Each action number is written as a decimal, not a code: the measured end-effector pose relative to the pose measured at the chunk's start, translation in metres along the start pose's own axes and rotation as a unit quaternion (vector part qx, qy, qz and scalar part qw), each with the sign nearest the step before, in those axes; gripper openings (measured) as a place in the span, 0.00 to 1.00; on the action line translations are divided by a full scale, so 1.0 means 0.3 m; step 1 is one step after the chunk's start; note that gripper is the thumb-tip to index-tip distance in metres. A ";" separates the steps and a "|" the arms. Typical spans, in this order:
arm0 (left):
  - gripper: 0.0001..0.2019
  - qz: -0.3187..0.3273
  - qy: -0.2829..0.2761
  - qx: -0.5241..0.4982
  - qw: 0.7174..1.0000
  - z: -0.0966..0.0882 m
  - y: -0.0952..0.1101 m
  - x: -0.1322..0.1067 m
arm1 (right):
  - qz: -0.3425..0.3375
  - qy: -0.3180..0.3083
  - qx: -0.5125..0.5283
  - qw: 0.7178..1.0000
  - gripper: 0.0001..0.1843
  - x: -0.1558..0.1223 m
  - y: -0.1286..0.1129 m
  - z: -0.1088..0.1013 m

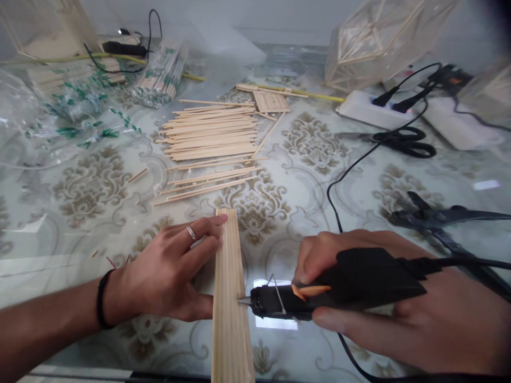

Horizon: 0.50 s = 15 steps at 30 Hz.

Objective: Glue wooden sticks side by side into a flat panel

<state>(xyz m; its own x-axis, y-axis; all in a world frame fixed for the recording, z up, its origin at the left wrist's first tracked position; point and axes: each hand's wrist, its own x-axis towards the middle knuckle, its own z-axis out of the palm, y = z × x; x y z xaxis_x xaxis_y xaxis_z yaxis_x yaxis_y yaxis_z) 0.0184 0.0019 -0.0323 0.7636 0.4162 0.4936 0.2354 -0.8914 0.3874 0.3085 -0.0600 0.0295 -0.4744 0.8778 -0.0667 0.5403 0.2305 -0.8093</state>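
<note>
A long flat panel of glued wooden sticks lies on the table, running from near me to mid-table. My left hand, with a ring and a black wristband, lies flat with fingers stretched out, pressing against the panel's left edge. My right hand is wrapped round a black hot glue gun. The gun's metal nozzle touches the right edge of the panel.
Loose wooden sticks are piled behind the panel. Plastic bags of sticks lie at back left. A white power strip, black scissors, pliers and a black cable sit at right. A stick-frame lantern stands behind.
</note>
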 end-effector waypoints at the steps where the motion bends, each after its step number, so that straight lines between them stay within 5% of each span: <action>1: 0.29 0.000 -0.001 -0.003 1.000 0.000 0.000 -0.001 | -0.001 0.002 0.000 1.000 0.07 -0.001 0.001 0.001; 15: 0.29 0.000 0.000 0.011 1.000 0.002 0.000 0.001 | -0.004 -0.016 -0.013 1.000 0.07 0.003 -0.004 -0.005</action>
<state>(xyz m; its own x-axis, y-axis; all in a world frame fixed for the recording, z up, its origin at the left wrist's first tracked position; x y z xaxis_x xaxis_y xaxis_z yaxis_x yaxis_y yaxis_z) 0.0191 0.0018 -0.0327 0.7640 0.4166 0.4928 0.2491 -0.8949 0.3703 0.3086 -0.0588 0.0313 -0.5006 0.8621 -0.0788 0.5540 0.2491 -0.7944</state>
